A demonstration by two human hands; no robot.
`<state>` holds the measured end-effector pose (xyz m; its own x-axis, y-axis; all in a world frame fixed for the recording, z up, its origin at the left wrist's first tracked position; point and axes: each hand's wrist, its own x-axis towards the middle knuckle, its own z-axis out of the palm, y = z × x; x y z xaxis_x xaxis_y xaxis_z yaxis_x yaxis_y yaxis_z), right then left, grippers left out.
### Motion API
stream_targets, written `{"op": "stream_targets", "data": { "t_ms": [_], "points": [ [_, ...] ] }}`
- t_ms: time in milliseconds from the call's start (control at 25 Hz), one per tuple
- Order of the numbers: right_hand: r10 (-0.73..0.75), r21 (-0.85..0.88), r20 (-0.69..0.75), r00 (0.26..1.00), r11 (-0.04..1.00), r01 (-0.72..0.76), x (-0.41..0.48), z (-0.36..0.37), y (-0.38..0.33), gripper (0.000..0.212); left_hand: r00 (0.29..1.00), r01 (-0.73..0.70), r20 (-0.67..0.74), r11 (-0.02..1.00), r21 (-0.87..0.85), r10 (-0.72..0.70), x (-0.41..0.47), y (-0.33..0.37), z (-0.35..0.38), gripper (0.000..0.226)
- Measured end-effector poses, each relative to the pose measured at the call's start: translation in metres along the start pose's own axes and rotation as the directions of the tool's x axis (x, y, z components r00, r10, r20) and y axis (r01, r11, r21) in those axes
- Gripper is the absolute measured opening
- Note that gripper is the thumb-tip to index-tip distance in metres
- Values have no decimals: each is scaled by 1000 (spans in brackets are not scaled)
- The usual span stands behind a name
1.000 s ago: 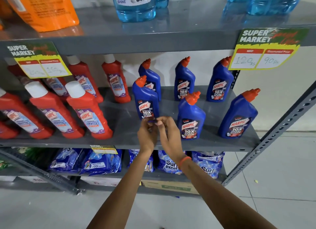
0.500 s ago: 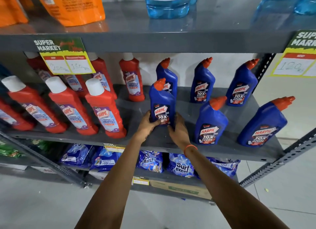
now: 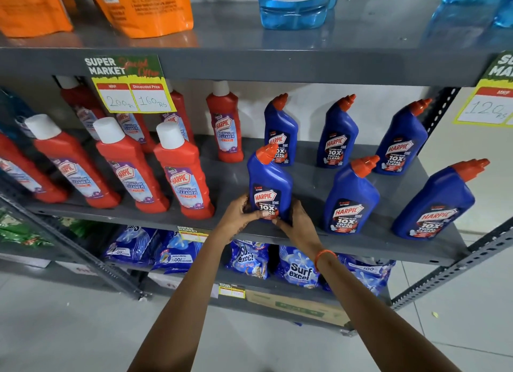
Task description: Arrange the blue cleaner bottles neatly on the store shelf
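Blue plastic fills the right half of the grey shelf (image 3: pixel 319 174), and I have both hands on the front-left bottle (image 3: pixel 268 183). My left hand (image 3: pixel 241 215) wraps its lower left side, thumb lying across the label, and my right hand (image 3: pixel 298 222) presses against its lower right side, fingers closed onto the base. The bottle stands upright near the shelf's front edge, its orange cap tilted to the right.

Five other blue bottles stand free on the same shelf. Three line the back: one (image 3: pixel 281 131) just behind the held bottle, one (image 3: pixel 337 134) further right, one (image 3: pixel 401 141) near the upright post. Two sit in front: one (image 3: pixel 351 198) just right of my right hand, one (image 3: pixel 435 202) near the shelf's right end. All face forward, spaced apart, none touching.

Red bottles (image 3: pixel 183 171) with white caps fill the shelf's left half. An orange band (image 3: pixel 323 256) circles my right wrist.
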<state>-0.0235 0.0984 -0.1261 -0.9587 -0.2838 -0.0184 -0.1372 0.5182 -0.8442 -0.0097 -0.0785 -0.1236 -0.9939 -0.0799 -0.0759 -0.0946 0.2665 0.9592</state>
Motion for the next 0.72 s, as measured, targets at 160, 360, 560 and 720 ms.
{"op": "stream_targets", "data": {
  "t_ms": [160,360,560,720],
  "points": [
    [5,-26,44,999,1000,-4,-4,-6,-1,55,1000,-2,-7,1000,-4,2,-7,2,1,39],
    [-1,-80,86,996,997,8,-5,-7,-2,59,1000,0,16,1000,-30,0,-10,1,1,37],
    [54,-178,105,993,983,-35,-8,-12,-12,58,999,-4,-45,1000,0,4,-14,2,2,41],
    [124,-305,139,983,949,-76,-11,-20,-21,61,993,111,-73,946,305,-93,-30,15,12,52]
  ]
}}
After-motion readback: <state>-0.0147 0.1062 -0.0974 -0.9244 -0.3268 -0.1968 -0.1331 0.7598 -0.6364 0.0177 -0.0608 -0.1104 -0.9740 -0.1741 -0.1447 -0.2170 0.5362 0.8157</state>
